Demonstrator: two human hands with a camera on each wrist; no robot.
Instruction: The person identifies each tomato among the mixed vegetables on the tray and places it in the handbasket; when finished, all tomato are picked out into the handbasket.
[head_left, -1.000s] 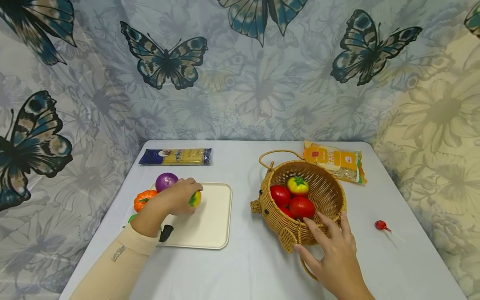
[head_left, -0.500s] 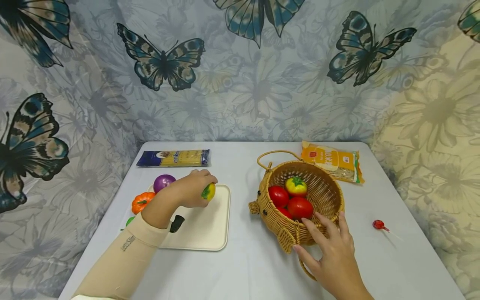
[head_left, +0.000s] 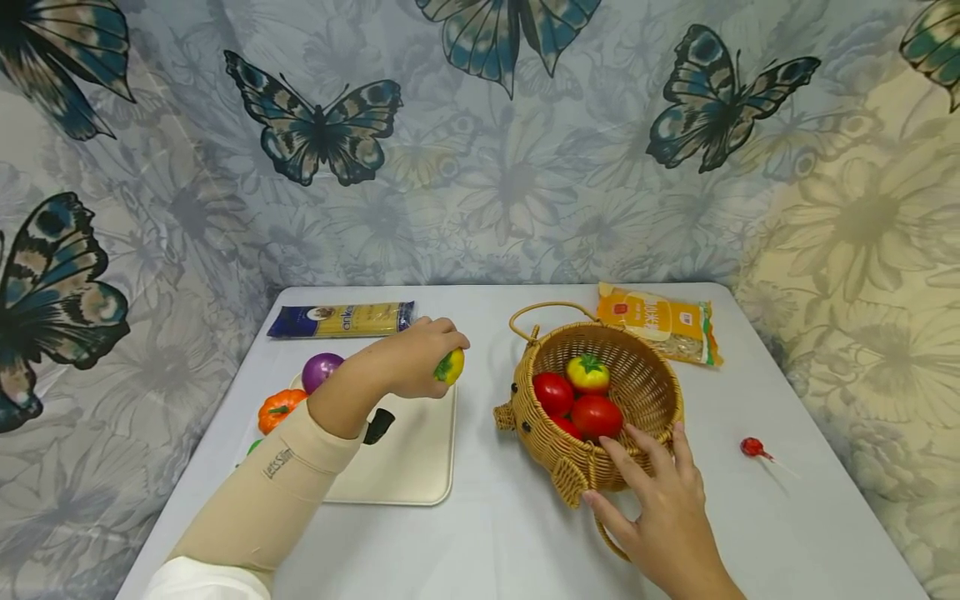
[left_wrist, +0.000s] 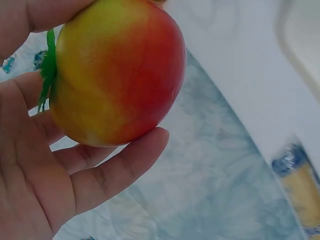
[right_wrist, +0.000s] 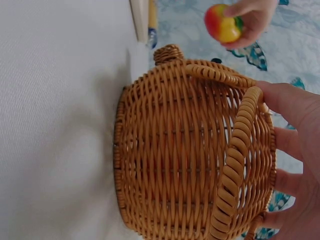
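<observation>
My left hand (head_left: 423,358) grips a yellow-and-red tomato (left_wrist: 120,75) with a green leafy top, held above the far right of the cream tray (head_left: 412,475). Thumb and fingers wrap the tomato in the left wrist view. On the right stands a wicker basket (right_wrist: 175,150) shaped like an animal, its opening tipped toward me. Inside lie several red tomatoes (head_left: 596,416) and another yellow tomato (head_left: 588,374) with a green top. My right hand (head_left: 663,517) holds the basket's near rim, fingertips over the inner edge and thumb outside, beside the woven ear.
By the tray's left side are a purple onion-like ball (head_left: 321,369), an orange pumpkin (head_left: 281,408) and a partly hidden green item (head_left: 253,447). A blue-and-yellow pasta packet (head_left: 341,320) and an orange grain bag (head_left: 660,323) lie behind. A red lollipop (head_left: 752,447) lies far right.
My left hand has lifted and carried the yellow-and-red tomato rightward across the tray toward the basket. My right hand stays on the basket rim. The head view has shifted slightly.
</observation>
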